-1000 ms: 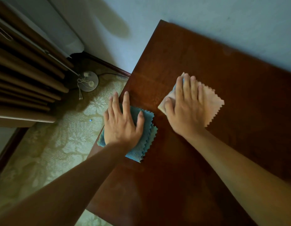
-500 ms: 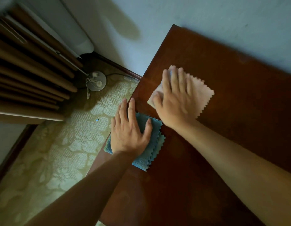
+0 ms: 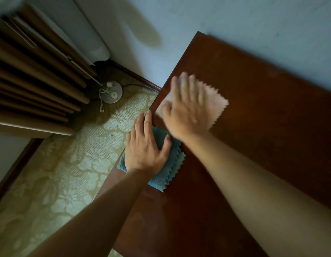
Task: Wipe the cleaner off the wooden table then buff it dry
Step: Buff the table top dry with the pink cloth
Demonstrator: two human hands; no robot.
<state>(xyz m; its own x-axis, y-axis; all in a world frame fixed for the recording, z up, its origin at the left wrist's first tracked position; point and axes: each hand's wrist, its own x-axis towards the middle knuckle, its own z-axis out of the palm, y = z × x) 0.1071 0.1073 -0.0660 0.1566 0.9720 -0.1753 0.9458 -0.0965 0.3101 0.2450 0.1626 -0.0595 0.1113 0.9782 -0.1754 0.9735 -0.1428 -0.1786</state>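
Nearest, my left hand (image 3: 145,153) lies flat, fingers straight, on the blue cloth (image 3: 167,170) overhanging the wooden table (image 3: 263,127)'s left edge; it could slide off. Farther, my right hand (image 3: 187,110), blurred, presses the pink cloth (image 3: 214,106) flat; streaks may remain.

A wooden table (image 3: 263,136) carries a blue cloth (image 3: 172,164) and a pink cloth (image 3: 214,106).

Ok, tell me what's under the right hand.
The right hand lies flat on a pink cloth, which lies on the wooden table. The cloth's zigzag edge shows on the right; the part beneath the palm is covered.
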